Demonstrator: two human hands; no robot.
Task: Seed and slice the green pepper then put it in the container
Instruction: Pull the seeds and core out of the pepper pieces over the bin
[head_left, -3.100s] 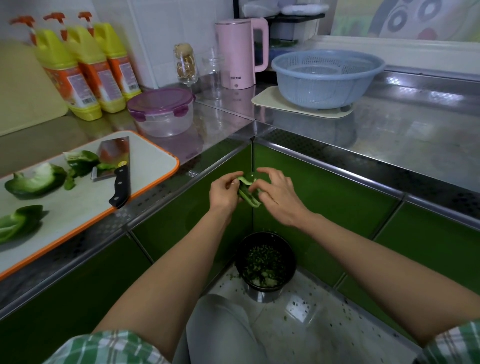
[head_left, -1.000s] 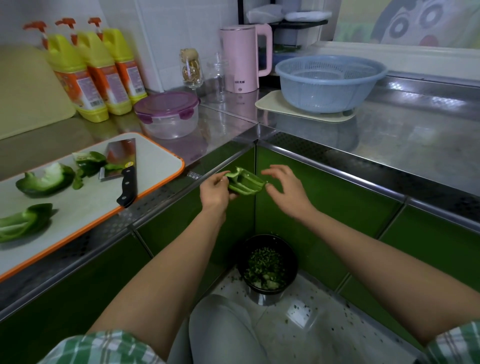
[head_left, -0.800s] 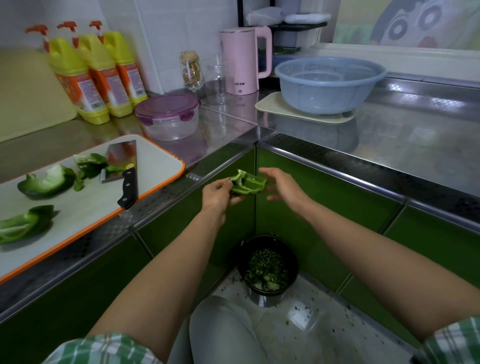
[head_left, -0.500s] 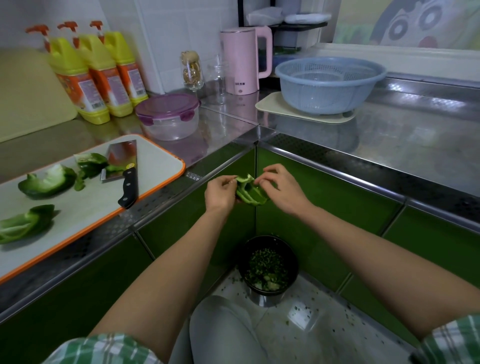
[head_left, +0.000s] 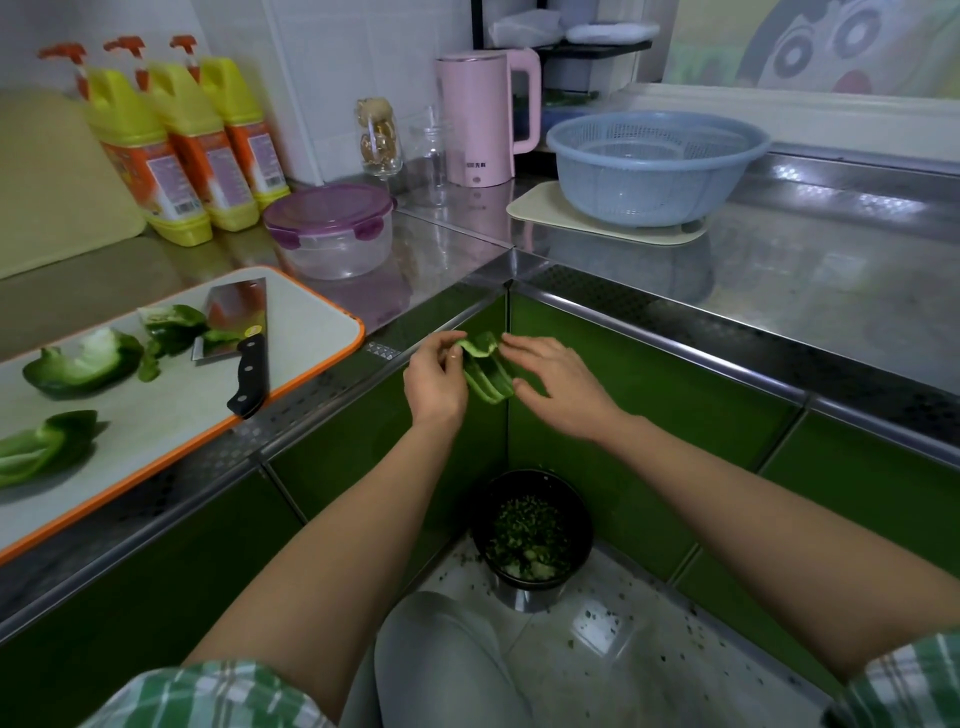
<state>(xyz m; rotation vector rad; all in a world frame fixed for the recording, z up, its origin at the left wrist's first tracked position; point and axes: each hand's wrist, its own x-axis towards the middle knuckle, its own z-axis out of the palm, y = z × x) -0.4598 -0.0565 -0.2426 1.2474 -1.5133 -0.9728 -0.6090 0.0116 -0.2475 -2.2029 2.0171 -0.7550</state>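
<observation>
White wall tiles back an L-shaped stainless steel countertop that gleams with soft reflected light. Glossy green cabinet doors run beneath it and meet at an inside corner. The pale floor tiles are speckled with dark bits. A cartoon-printed panel fills the upper right.

Open air fills the inner corner of the counters, where the left hand grips and the right hand touches a pepper piece, directly above a floor bin. On the left, a cleaver and cut pepper chunks crowd the cutting board. Beyond it, the container stands lidded. The right counter shows open steel near, with a colander far back.
</observation>
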